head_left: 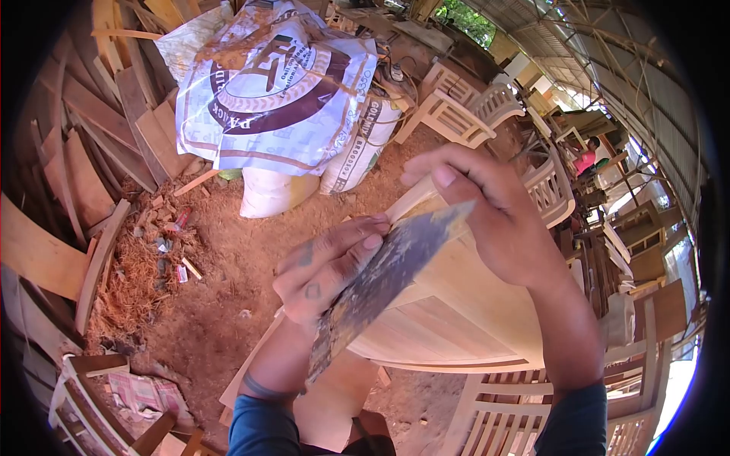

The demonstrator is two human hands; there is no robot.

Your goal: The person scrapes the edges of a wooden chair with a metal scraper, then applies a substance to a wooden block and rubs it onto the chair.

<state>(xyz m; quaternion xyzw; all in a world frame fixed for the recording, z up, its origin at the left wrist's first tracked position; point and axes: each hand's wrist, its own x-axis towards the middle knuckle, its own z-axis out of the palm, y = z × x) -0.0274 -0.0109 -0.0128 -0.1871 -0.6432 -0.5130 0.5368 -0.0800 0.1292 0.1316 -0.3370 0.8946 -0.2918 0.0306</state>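
Observation:
My left hand (323, 273) is closed on a thin, flat, dark plate (380, 285) with pale stains, thumb and fingertips gripping its left edge. The plate slants from my left forearm up toward my right palm. My right hand (494, 209) is curled by the plate's upper tip, its thumb close to the index finger; whatever it holds is hidden. Both hands are over a pale wooden panel (449, 327) with a curved lower edge and a raised frame strip. Plate and hands cover part of that panel.
Printed sheeting (277, 91) covers stuffed sacks (277, 190) ahead. Curved boards (46, 251) lean at left beside a heap of shavings (133, 292). Wooden chairs (456, 106) stand beyond, and slatted furniture (502, 418) is close at lower right. Another person (585, 158) is far off at right.

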